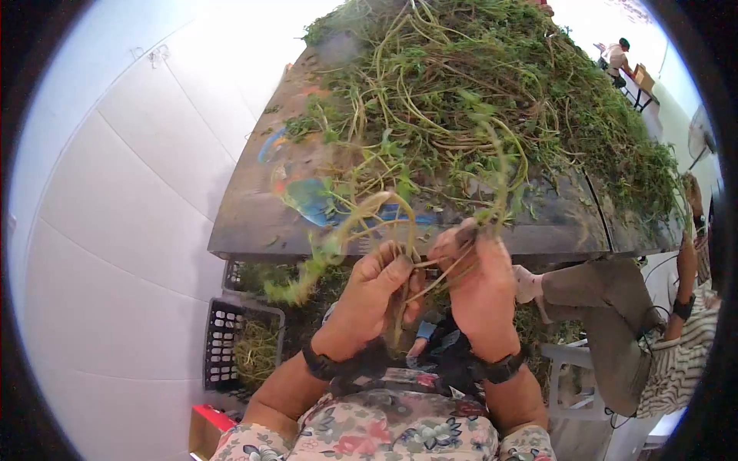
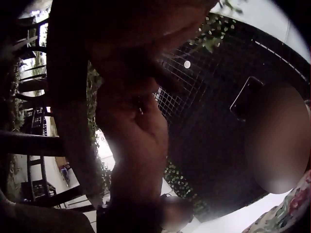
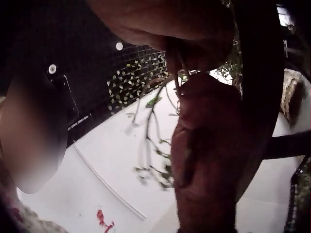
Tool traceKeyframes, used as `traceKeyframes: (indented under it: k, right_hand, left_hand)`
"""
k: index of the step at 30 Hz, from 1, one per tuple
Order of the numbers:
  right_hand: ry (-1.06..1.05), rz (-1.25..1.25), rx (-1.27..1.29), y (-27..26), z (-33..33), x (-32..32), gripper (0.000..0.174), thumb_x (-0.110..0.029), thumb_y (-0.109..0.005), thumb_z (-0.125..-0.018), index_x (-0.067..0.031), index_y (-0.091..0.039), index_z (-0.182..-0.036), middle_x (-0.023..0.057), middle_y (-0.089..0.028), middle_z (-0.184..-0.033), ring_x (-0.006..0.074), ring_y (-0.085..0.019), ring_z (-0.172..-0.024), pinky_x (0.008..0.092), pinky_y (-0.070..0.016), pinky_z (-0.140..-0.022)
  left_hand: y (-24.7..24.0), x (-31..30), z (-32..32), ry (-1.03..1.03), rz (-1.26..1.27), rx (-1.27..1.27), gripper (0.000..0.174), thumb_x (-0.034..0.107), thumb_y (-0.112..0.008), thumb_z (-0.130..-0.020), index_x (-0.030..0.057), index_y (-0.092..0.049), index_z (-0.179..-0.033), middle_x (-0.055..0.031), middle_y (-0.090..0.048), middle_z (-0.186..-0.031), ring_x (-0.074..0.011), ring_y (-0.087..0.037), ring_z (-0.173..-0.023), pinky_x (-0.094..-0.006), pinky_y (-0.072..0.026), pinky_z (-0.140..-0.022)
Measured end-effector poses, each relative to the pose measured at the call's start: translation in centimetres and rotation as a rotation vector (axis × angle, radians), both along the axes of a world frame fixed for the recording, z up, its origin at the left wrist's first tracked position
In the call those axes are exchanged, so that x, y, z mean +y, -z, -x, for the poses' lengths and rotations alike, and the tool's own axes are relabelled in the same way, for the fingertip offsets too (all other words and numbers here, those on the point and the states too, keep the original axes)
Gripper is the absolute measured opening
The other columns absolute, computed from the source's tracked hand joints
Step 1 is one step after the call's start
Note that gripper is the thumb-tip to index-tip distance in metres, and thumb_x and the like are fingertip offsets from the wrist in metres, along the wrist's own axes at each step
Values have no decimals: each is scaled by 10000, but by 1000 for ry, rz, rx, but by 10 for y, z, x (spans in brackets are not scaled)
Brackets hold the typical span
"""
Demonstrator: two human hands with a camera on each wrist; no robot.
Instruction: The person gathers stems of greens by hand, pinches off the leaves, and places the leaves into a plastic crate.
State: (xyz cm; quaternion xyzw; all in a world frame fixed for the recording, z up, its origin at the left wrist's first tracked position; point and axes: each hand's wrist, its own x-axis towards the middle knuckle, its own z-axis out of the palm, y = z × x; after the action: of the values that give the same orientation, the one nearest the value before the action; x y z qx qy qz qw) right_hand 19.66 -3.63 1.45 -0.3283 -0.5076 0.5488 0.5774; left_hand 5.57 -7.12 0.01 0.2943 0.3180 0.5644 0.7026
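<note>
In the head view both hands are raised in front of the table's near edge, side by side. My left hand [image 1: 373,288] pinches a small bunch of long pale-green vine stems [image 1: 406,211] between thumb and fingers. The stems loop above the hand, and their blurred leafy end droops to the left. Fingers of my right hand [image 1: 484,288] curl around stems that stretch across from the left hand, with a leafy sprig rising above it. Thin stems with small leaves [image 3: 151,124] hang beside the hands in the right wrist view. The left wrist view is mostly dark.
A big heap of green vines [image 1: 492,100] covers much of the dark table [image 1: 254,207]. Below left stands a black plastic crate [image 1: 221,346] holding stems. A seated person [image 1: 600,307] is close on the right, by a white stool [image 1: 573,357]. A white wall runs along the left.
</note>
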Motion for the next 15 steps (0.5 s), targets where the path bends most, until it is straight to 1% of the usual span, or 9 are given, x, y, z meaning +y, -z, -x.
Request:
traceKeyframes:
  k: [2,5,6,7,9,10,12,14,15]
  right_hand:
    - [-173,291,674,-8,3,0,224,-215,-392,-949,-20,-501,-933,76,-567,-789,177,-566,-743,302,-452,-628]
    - [-459,108,656,7,5,-3,257,-266,-381,-955,-38,-474,-882,60,-547,-768,169,-528,-708,312,-430,-625]
    - [-449,152,575,7,4,-8,266,-290,-379,-953,-55,-470,-865,35,-476,-694,156,-477,-646,321,-417,-644]
    - [-439,196,493,6,3,-13,277,-313,-378,-951,-72,-465,-849,11,-404,-620,142,-426,-585,330,-404,-664]
    - [-286,80,175,11,6,-23,296,-335,-368,-951,-82,-459,-828,-17,-341,-558,120,-359,-500,312,-386,-617]
    - [-205,34,15,12,7,-28,306,-346,-364,-951,-87,-456,-818,-31,-309,-527,108,-326,-458,303,-377,-594]
    - [-319,337,392,-3,-8,-26,305,-343,-371,-949,-81,-455,-817,-28,-306,-516,98,-312,-437,282,-358,-547]
    - [-275,145,-31,-1,-14,-27,261,-291,-385,-946,-71,-462,-828,-10,-345,-530,97,-326,-439,264,-314,-470]
    - [-312,199,-58,0,-20,-31,253,-273,-396,-941,-58,-470,-829,7,-387,-555,107,-367,-464,259,-319,-462]
  left_hand:
    - [-4,2,0,-38,39,-49,182,247,-539,-889,74,-486,-903,-38,-544,-735,-117,-522,-557,-230,-408,-445]
    - [-6,7,0,-156,43,3,185,252,-547,-887,78,-488,-866,-30,-543,-733,-108,-518,-570,-225,-406,-458]
    - [-7,9,0,-204,36,42,183,251,-548,-886,79,-492,-862,-28,-541,-734,-105,-515,-576,-225,-407,-465]
    - [-8,14,4,-229,30,-19,155,236,-533,-895,84,-502,-888,-19,-530,-726,-101,-507,-577,-224,-407,-470]
    - [-10,23,14,-278,22,-136,116,206,-503,-911,95,-523,-940,-1,-508,-710,-94,-491,-579,-223,-405,-481]
    - [-13,23,15,-240,-19,-133,118,210,-506,-910,97,-523,-940,0,-496,-709,-94,-477,-579,-224,-398,-483]
    - [-19,19,15,-181,-95,-132,122,217,-512,-907,100,-523,-940,2,-472,-708,-95,-451,-580,-227,-385,-487]
    - [-23,22,13,-251,-29,-121,126,219,-515,-905,100,-516,-944,9,-469,-701,-86,-435,-569,-213,-362,-472]
    - [-22,27,18,-297,28,-148,126,218,-514,-905,99,-515,-947,13,-463,-695,-82,-427,-564,-210,-353,-463]
